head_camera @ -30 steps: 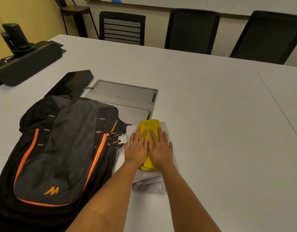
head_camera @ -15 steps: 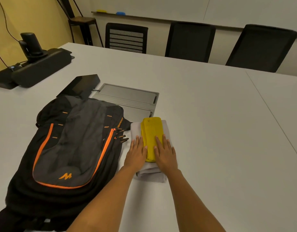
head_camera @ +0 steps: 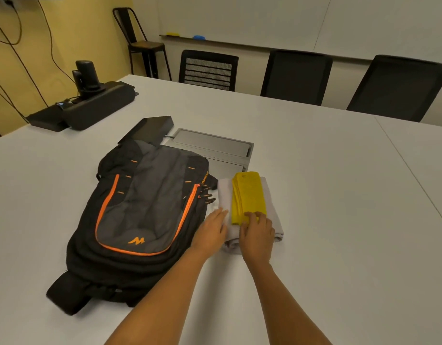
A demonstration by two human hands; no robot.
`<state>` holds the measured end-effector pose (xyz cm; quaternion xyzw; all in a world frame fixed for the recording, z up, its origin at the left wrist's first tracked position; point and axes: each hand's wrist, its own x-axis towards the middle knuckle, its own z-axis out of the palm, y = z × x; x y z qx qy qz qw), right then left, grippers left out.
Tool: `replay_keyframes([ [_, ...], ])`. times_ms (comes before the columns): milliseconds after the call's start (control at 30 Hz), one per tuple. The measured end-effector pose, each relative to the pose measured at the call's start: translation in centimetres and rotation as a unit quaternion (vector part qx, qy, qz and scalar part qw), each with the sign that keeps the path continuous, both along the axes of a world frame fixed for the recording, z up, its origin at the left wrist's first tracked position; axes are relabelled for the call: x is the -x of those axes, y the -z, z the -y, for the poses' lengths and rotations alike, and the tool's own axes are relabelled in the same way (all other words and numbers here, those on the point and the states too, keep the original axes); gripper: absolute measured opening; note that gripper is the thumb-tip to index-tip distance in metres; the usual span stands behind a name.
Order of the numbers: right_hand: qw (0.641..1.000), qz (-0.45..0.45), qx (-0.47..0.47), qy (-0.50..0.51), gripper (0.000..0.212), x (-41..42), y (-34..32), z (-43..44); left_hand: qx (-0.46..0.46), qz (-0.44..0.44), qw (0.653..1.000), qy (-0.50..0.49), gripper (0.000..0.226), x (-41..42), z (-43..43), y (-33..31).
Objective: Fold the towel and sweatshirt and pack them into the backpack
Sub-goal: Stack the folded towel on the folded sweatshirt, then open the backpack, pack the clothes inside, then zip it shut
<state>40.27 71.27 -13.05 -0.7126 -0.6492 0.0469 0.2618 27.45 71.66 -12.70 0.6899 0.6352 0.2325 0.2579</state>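
Backpack (head_camera: 140, 215): black, grey front panel edged in orange (orange "M" logo low on the panel), lying flat, front upward, on the white table (head_camera: 314, 170). Sweatshirt (head_camera: 225, 192): pale grey, folded into a compact rectangle, just beside the backpack's right edge. Towel (head_camera: 248, 195): yellow, folded into a narrow strip, lying lengthwise on top of the sweatshirt.

The right hand (head_camera: 257, 232) curls its fingers over the near end of the yellow towel (head_camera: 248, 195); whether they pinch it cannot be told. Towel and hands hide much of the grey sweatshirt (head_camera: 272, 210) beneath. Fingertips (head_camera: 222, 213) of the left hand (head_camera: 212, 230) are blurred. On the backpack (head_camera: 140, 207), beyond the left hand, the orange lettering (head_camera: 205, 177) is too small to read.
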Motion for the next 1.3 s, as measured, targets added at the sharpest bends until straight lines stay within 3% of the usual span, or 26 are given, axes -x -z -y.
replay_keyframes([
  [100, 0.999, -0.026, -0.035, -0.031, 0.022, 3.2, -1.2, 0.0, -0.115, -0.084, 0.989, -0.048, 0.043, 3.4, -0.5, -1.0],
  [167, 0.997, -0.052, -0.029, -0.049, 0.026, 5.5, -1.9, -0.3, -0.135, -0.117, 0.980, -0.085, 0.041, 6.0, -0.6, -1.6],
  [367, 0.990, -0.087, 0.064, -0.095, 0.045, 11.0, -2.0, -1.7, -0.082, -0.185, 0.964, -0.171, 0.041, 13.2, -0.3, -1.1],
  [600, 0.967, -0.081, 0.220, -0.097, 0.073, 14.7, 0.5, -3.0, 0.008, -0.220, 0.958, -0.186, 0.046, 17.7, -0.2, 1.4],
  [700, 0.960, -0.090, 0.245, -0.106, 0.081, 15.6, 2.1, -3.4, 0.051, -0.219, 0.956, -0.189, 0.049, 19.3, -0.1, 2.8],
  [1000, 0.966, -0.043, 0.206, -0.152, 0.074, 15.3, 5.1, -4.4, 0.020, -0.265, 0.942, -0.204, 0.041, 20.0, -0.9, 4.1],
  [1300, 0.932, 0.032, 0.279, -0.230, 0.069, 14.2, 3.4, -9.0, 0.029, -0.299, 0.927, -0.226, 0.040, 18.9, -0.3, 3.4],
])
